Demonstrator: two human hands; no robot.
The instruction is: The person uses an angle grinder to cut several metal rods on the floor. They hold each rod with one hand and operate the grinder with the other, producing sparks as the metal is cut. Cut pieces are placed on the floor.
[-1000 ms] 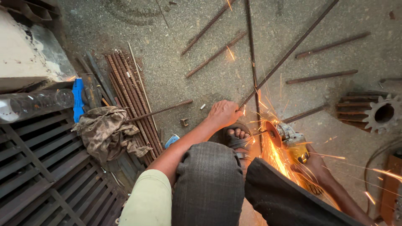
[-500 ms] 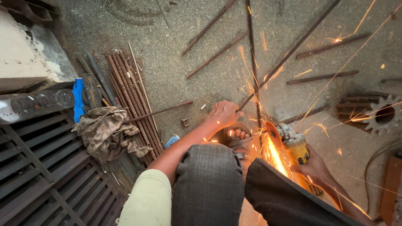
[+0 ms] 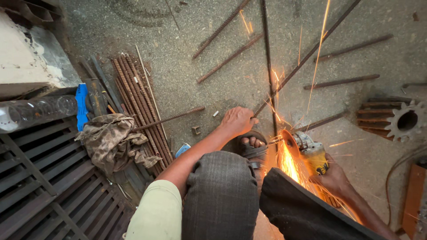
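I squat over a concrete floor. My left hand (image 3: 238,121) grips a long ribbed steel rod (image 3: 307,55) that runs diagonally up to the right. A second long rod (image 3: 267,66) lies nearly vertical across it. My sandalled foot (image 3: 253,146) rests beside the hand, near the rods. My right hand (image 3: 333,180) holds a yellow angle grinder (image 3: 309,153). Its disc meets the steel just right of my foot, and bright orange sparks (image 3: 284,155) fly up and down from there. My knees fill the lower middle of the view.
A bundle of rusty rods (image 3: 140,102) lies at left beside a crumpled cloth (image 3: 111,140) and a dark metal grate (image 3: 40,178). Several short cut rods (image 3: 342,82) are scattered at upper right. A toothed gear (image 3: 407,120) sits at right. A clear plastic bottle (image 3: 35,111) lies at far left.
The spray of sparks has changed shape, now streaking higher up the floor. Both hands and the grinder stay almost in place.
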